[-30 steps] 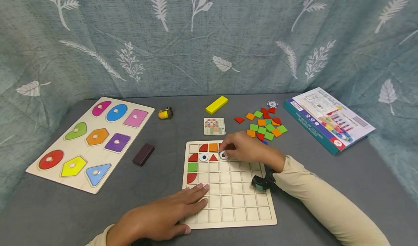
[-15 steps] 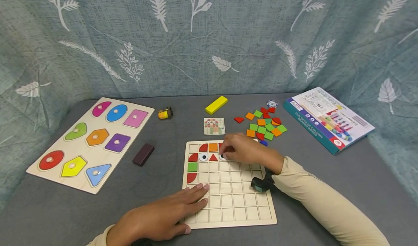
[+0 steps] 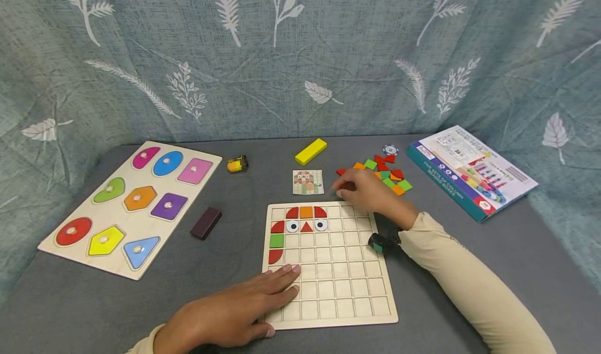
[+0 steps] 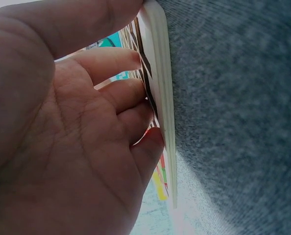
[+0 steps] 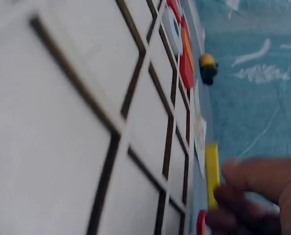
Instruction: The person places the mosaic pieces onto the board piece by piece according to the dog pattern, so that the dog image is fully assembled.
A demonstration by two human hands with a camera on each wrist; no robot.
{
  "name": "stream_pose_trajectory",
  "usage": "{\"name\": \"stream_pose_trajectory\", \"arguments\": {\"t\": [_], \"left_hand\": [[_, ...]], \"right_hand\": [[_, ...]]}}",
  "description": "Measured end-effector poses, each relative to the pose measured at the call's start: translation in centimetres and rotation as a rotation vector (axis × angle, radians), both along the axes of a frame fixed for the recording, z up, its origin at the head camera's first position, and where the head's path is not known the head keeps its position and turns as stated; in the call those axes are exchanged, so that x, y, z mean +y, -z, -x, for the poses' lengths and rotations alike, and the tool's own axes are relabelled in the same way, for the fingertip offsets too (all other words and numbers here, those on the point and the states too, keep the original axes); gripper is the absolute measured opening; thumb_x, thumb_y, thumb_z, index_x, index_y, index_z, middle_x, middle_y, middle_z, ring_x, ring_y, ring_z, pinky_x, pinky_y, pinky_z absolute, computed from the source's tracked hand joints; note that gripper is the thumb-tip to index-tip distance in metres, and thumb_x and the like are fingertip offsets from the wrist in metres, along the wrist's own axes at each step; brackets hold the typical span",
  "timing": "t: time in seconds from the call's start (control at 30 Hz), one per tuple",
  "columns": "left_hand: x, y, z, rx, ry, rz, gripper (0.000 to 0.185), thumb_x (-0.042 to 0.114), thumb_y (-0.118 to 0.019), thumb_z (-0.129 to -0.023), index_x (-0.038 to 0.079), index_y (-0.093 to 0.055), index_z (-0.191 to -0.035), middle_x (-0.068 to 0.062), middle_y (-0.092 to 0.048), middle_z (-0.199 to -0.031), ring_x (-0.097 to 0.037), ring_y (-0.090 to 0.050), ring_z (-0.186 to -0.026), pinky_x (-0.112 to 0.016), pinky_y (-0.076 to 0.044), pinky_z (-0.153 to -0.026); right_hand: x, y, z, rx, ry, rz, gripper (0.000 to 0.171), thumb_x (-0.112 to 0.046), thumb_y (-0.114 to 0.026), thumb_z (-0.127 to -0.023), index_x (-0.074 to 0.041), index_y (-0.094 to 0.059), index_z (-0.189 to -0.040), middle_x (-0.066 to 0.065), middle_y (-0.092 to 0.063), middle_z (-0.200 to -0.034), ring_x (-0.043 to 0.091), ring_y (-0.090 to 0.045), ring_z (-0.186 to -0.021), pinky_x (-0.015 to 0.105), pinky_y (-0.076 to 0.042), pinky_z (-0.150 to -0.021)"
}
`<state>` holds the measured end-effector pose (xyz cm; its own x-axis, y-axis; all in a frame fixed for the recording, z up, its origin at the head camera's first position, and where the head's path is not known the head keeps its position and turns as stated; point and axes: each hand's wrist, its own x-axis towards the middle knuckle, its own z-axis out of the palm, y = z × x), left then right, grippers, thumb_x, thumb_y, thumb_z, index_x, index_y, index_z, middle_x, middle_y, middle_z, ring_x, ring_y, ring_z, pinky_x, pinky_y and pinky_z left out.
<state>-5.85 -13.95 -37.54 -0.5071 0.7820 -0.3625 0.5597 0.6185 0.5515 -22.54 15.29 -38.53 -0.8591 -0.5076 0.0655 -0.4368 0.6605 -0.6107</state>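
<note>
A wooden grid board (image 3: 338, 281) lies in the middle of the grey table, with several coloured tiles in its top left corner. Two white eye tiles (image 3: 321, 225) flank a red triangle (image 3: 307, 227) there. My left hand (image 3: 235, 307) rests flat on the board's lower left corner, fingers straight, and its fingers (image 4: 131, 93) lie against the board edge (image 4: 162, 98). My right hand (image 3: 361, 189) hovers just beyond the board's top right, at the near side of the loose tile pile (image 3: 389, 179). Its fingers (image 5: 258, 196) are loosely curled and nothing shows in them.
A pattern card (image 3: 308, 181), a yellow block (image 3: 311, 151) and a small yellow toy (image 3: 237, 163) lie behind the board. A dark block (image 3: 206, 222) and a shape puzzle board (image 3: 82, 228) are at left. A blue box (image 3: 471, 171) lies at right, and a patterned curtain hangs behind.
My right hand let go of the second eye tile in the grid and drew back and right to the tile pile. My left hand has not moved.
</note>
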Motion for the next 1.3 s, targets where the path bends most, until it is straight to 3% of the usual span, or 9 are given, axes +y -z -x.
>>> {"name": "stream_pose_trajectory", "arguments": {"t": [0.2,0.43,0.67,1.17,1.3], "left_hand": [[0.1,0.0,0.0,-0.008,-0.007,0.012,0.067,0.024,-0.069,-0.092,0.02,-0.038,-0.151,0.006,-0.013,-0.161,-0.017,-0.013,-0.146,-0.044,-0.026,-0.112],[-0.2,0.1,-0.1,-0.009,-0.003,-0.012,0.067,0.022,-0.069,-0.092,0.019,-0.037,-0.151,0.004,-0.013,-0.161,-0.018,-0.012,-0.147,-0.044,-0.026,-0.112],[-0.2,0.1,-0.2,-0.004,-0.003,-0.016,0.067,0.022,-0.068,-0.092,0.018,-0.037,-0.151,0.005,-0.013,-0.161,-0.018,-0.012,-0.147,-0.044,-0.026,-0.112],[-0.1,0.1,0.0,0.003,0.012,-0.015,0.067,0.024,-0.068,-0.093,0.017,-0.037,-0.151,0.004,-0.013,-0.161,-0.018,-0.013,-0.147,-0.044,-0.025,-0.112],[-0.2,0.1,0.0,-0.006,0.005,-0.013,0.067,0.025,-0.068,-0.093,0.018,-0.036,-0.151,0.005,-0.013,-0.161,-0.017,-0.012,-0.147,-0.043,-0.026,-0.112]], "right_hand": [[1.1,0.5,1.3,0.017,0.21,0.014,0.016,-0.004,-0.064,-0.092,0.001,-0.072,-0.105,0.011,-0.067,-0.092,0.023,-0.061,-0.08,0.038,-0.049,-0.071],[1.3,0.5,2.4,-0.016,0.272,-0.016,0.023,-0.003,-0.063,-0.093,0.004,-0.069,-0.114,0.017,-0.068,-0.103,0.029,-0.062,-0.09,0.041,-0.051,-0.076],[0.3,0.3,3.4,-0.042,0.263,-0.04,0.028,-0.006,-0.065,-0.091,0.005,-0.068,-0.116,0.02,-0.067,-0.113,0.032,-0.062,-0.101,0.044,-0.05,-0.086],[-0.7,0.8,4.1,0.004,0.21,-0.105,0.026,0.001,-0.065,-0.088,0.002,-0.07,-0.113,0.02,-0.062,-0.105,0.032,-0.057,-0.096,0.042,-0.047,-0.081],[-0.6,0.8,4.1,-0.04,0.148,-0.103,0.025,0.003,-0.062,-0.089,0.001,-0.069,-0.112,0.017,-0.057,-0.1,0.029,-0.053,-0.089,0.04,-0.045,-0.077]]}}
